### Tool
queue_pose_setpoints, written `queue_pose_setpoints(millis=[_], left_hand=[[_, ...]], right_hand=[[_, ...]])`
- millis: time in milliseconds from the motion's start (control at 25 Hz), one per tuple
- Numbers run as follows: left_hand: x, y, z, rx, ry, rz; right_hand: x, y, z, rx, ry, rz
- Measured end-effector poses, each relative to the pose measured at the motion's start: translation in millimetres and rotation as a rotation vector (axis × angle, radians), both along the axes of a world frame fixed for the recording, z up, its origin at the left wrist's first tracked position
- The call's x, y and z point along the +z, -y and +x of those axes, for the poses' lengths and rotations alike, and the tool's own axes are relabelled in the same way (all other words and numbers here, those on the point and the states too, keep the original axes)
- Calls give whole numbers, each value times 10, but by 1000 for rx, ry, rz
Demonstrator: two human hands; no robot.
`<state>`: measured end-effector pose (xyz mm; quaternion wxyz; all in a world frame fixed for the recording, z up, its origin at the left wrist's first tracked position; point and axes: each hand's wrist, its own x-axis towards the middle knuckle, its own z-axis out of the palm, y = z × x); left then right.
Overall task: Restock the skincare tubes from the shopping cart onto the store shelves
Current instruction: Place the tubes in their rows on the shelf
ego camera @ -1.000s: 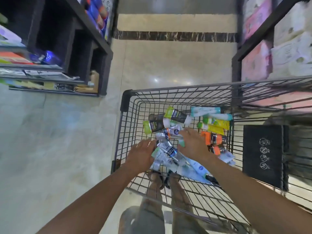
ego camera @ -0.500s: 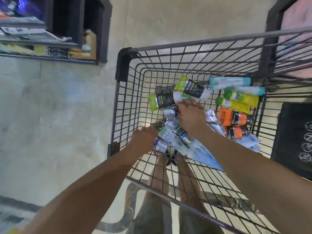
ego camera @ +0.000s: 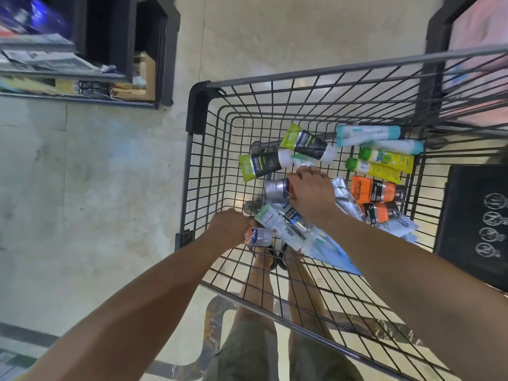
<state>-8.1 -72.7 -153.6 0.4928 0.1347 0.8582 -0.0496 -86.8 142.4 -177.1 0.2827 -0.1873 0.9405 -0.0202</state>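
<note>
Left hand (ego camera: 229, 229) curled round a small silver tube (ego camera: 258, 237) at the near-left wall of the shopping cart (ego camera: 196, 105), lower centre of frame. Right hand (ego camera: 312, 193) bent down onto the pile at centre; whether it grips a tube, cannot tell.

Judgement: gather like tubes together, caps one way, and lift clear of the wire sides before turning to the shelf (ego camera: 165, 50), upper left.

Cart holds loose tubes: 2 green-black tubes (ego camera: 261, 167), 2 teal-capped tubes (ego camera: 368, 134), 2 yellow tubes (ego camera: 384, 163), 2 orange-black tubes (ego camera: 376, 191), others under the hands

Left hand (ego camera: 229, 229) on tube (ego camera: 258, 237) (in cart (ego camera: 198, 105))
</note>
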Motion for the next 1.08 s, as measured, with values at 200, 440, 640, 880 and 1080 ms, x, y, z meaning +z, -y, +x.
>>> queue_pose_setpoints(millis=[200, 440, 640, 880, 1080], left_hand=[[336, 4, -60, 86, -6, 16], [1051, -29, -250, 238, -67, 116], [1779, -93, -509, 327, -155, 205], [2844, -140, -993, 288, -283, 227], [3609, -89, -1234, 456, -383, 428]], right_hand=[[410, -153, 114, -95, 19, -64], [1138, -340, 94, -173, -1, -105], [1874, -510, -17, -257, -62, -169], [2759, -670, -216, -382, -181, -377], [3398, -732, -406, -561, -155, -704]])
